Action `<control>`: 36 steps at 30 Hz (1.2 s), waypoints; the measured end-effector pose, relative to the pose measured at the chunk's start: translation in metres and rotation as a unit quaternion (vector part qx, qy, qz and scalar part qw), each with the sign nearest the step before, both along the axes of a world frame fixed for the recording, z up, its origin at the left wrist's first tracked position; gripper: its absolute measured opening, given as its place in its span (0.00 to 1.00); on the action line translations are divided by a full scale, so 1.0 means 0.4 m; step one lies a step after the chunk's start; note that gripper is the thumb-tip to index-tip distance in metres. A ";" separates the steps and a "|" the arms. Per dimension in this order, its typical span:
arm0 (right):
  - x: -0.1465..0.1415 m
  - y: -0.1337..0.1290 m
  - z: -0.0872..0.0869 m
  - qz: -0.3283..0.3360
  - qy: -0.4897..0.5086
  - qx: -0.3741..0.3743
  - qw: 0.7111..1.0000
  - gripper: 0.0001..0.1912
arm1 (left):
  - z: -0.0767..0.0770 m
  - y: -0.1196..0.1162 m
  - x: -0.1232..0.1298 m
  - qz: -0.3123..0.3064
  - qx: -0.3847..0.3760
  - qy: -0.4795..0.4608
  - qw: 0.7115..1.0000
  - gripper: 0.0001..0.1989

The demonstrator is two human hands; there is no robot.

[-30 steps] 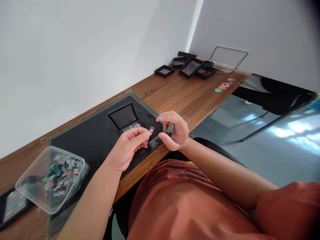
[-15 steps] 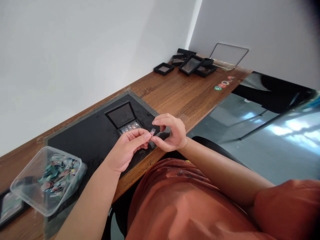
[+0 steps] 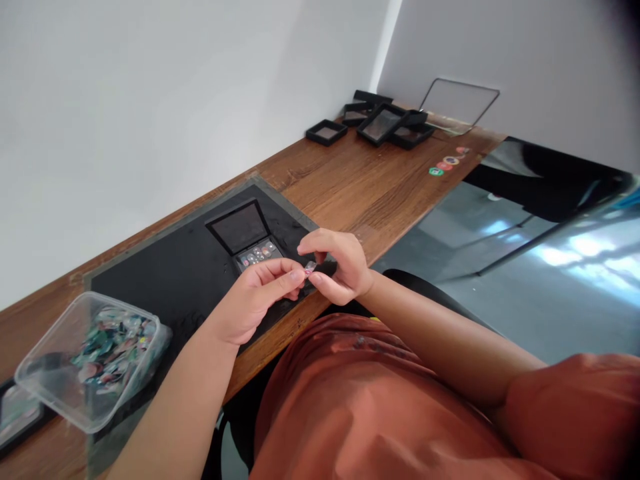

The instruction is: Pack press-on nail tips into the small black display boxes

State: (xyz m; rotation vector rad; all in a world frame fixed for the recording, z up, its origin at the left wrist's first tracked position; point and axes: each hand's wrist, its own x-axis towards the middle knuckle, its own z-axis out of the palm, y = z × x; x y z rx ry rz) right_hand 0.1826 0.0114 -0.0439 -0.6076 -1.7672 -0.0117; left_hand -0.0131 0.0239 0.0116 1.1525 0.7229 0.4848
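Note:
Between the thumb and fingertips of my left hand point(image 3: 265, 290) is a small clear-and-pink piece point(image 3: 310, 268), too small to name more exactly. My right hand point(image 3: 340, 267) sits just to its right, thumb tip at the piece and the curved index finger held apart above it. Behind my left hand, a black hinged case point(image 3: 239, 227) stands with its lid raised. Several small round shiny pieces point(image 3: 257, 254) lie in its base, whose front is partly hidden by my fingers.
A clear plastic tub point(image 3: 93, 420) of mixed small flat pieces stands at the left on a black mat point(image 3: 165, 267). Several black frames point(image 3: 327, 132) are piled on the wooden table point(image 3: 320, 183) by the wall. Round stickers or badges point(image 3: 444, 165) lie near the right edge.
The small piece has shifted slightly right and tilted in my left fingertips. My right fingers have come a little closer around it. The view has moved slightly.

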 end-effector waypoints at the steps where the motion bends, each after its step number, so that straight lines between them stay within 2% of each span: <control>1: 0.000 0.000 0.003 0.006 -0.004 0.003 1.000 0.14 | 0.001 0.000 0.000 -0.002 -0.001 0.001 1.000 0.14; 7: -0.001 -0.004 0.013 0.011 -0.017 0.000 1.000 0.09 | 0.004 -0.001 -0.001 0.000 0.002 0.005 1.000 0.14; 20: 0.002 -0.005 0.009 0.016 -0.017 -0.009 1.000 0.12 | 0.009 -0.004 0.002 0.018 -0.009 0.003 1.000 0.13; 28: -0.004 -0.003 0.013 0.012 -0.019 -0.014 1.000 0.08 | 0.001 -0.004 -0.002 0.008 -0.006 0.001 1.000 0.13; 36: -0.001 -0.002 0.011 0.041 -0.031 -0.034 0.998 0.10 | 0.002 -0.009 -0.002 0.011 0.011 0.001 1.000 0.13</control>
